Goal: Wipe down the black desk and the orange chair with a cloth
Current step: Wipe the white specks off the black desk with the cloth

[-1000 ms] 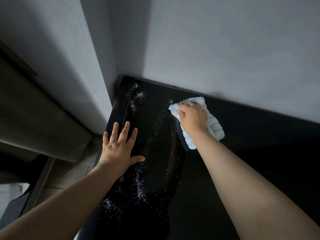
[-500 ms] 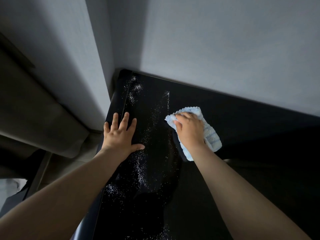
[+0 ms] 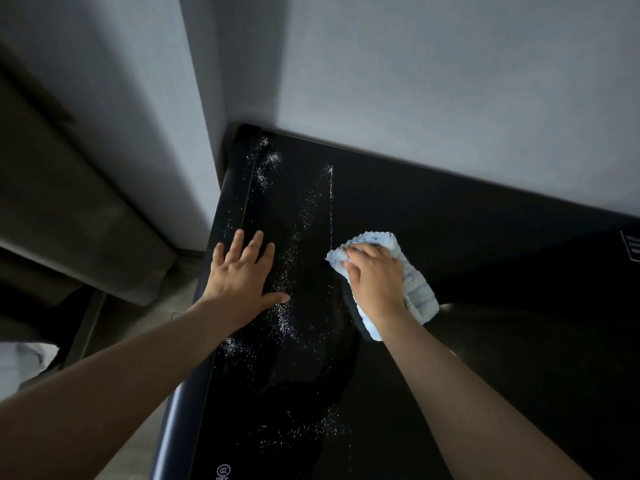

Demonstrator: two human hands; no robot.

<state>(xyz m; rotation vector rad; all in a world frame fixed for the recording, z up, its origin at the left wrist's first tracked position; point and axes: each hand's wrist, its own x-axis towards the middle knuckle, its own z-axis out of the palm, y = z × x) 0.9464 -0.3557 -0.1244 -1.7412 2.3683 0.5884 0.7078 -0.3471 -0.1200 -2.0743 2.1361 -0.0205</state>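
Note:
The black desk (image 3: 450,216) fills the lower right of the view, glossy and set into a wall corner. White specks and streaks (image 3: 298,237) lie scattered over its left part. My right hand (image 3: 375,280) presses a folded light-blue cloth (image 3: 417,291) flat on the desk, just right of the specks. My left hand (image 3: 242,275) lies flat with fingers spread on the desk near its left edge. The orange chair is not in view.
Grey walls (image 3: 433,71) meet at the desk's far left corner. A grey-brown upholstered piece (image 3: 69,202) stands left of the desk, with tiled floor (image 3: 166,299) between. Something white (image 3: 24,362) shows at the far left. A small vent-like mark (image 3: 632,245) is at the right edge.
My right hand has dragged the cloth back toward me along the desk, leaving a thin line of white specks behind it. My left hand has stayed flat in place.

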